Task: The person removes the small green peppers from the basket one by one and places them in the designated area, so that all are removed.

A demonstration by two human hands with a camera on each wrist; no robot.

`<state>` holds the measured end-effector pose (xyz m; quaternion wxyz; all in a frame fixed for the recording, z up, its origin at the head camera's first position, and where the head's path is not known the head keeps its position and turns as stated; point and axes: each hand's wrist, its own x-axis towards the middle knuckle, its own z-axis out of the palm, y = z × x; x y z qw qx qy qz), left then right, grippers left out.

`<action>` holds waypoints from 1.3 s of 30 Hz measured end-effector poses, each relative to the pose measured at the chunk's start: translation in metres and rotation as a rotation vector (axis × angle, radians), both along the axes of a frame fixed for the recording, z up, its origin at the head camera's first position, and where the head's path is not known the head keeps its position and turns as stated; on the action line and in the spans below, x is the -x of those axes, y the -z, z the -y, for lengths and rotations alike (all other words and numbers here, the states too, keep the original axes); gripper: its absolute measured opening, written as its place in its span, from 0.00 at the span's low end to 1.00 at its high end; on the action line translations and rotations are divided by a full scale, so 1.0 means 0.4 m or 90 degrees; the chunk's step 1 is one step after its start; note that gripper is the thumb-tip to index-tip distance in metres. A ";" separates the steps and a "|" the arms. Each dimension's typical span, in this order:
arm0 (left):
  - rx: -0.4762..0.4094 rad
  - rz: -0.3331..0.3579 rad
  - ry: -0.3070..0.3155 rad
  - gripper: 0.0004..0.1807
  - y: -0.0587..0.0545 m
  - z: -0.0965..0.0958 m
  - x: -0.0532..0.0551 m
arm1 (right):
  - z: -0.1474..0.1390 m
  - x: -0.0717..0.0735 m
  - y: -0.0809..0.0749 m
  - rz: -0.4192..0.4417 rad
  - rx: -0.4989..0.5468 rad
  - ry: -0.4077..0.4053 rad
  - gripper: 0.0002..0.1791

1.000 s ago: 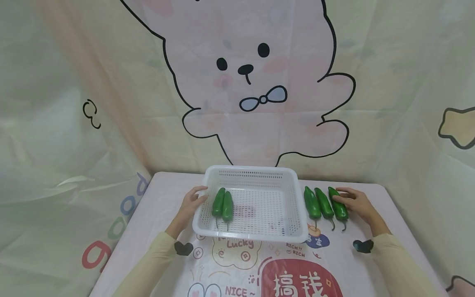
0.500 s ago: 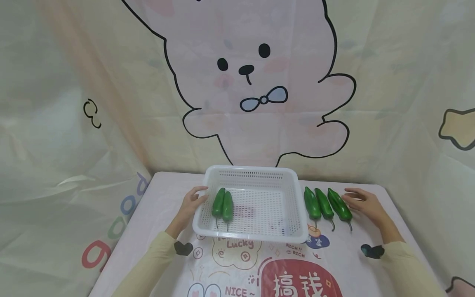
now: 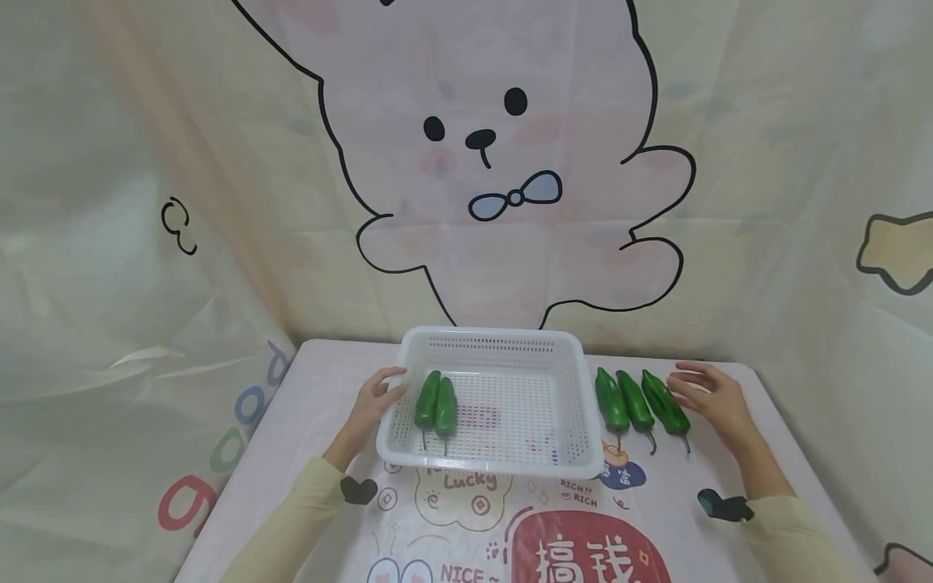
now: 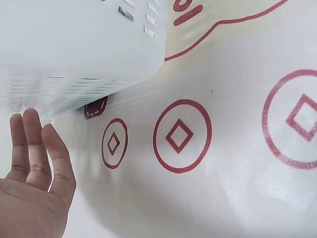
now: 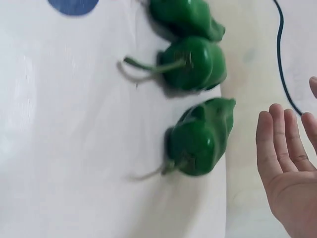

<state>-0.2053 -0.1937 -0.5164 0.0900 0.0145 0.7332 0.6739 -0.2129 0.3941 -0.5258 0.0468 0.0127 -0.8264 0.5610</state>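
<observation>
My left hand [image 3: 374, 402] rests with loosely bent fingertips at the left wall of a white perforated plastic basket [image 3: 492, 468]. In the left wrist view, its fingers [image 4: 37, 148] reach up to the basket's side. Inside the basket, toward its left, lie two green peppers [image 3: 437, 405] side by side. Three more green peppers line up right of the basket, the outermost pepper [image 3: 665, 403] nearest my right hand [image 3: 717, 401]. That hand hovers beside it, fingers extended and holding nothing. In the right wrist view the fingers [image 5: 282, 141] stand apart from this pepper [image 5: 200, 136].
A white tablecloth [image 3: 452, 555] printed with red lettering and cartoon drawings covers the table. Close behind the basket hangs a cloth backdrop [image 3: 496, 259] with a large cartoon bear, and more cloth rises at both sides.
My right hand has let go of the outermost pepper and drawn back to the right. That pepper's stem end has swung slightly right. The left hand and basket stay put.
</observation>
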 end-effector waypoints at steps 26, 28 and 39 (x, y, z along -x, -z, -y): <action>0.006 -0.008 -0.012 0.25 0.004 -0.001 -0.003 | 0.191 0.004 -0.089 -0.033 0.111 -0.100 0.20; 0.004 -0.010 -0.011 0.25 0.004 0.000 -0.002 | 0.205 0.008 -0.097 -0.034 0.106 -0.106 0.20; 0.010 -0.009 -0.010 0.25 0.001 0.001 -0.003 | 0.289 0.052 -0.121 -0.035 0.139 -0.151 0.22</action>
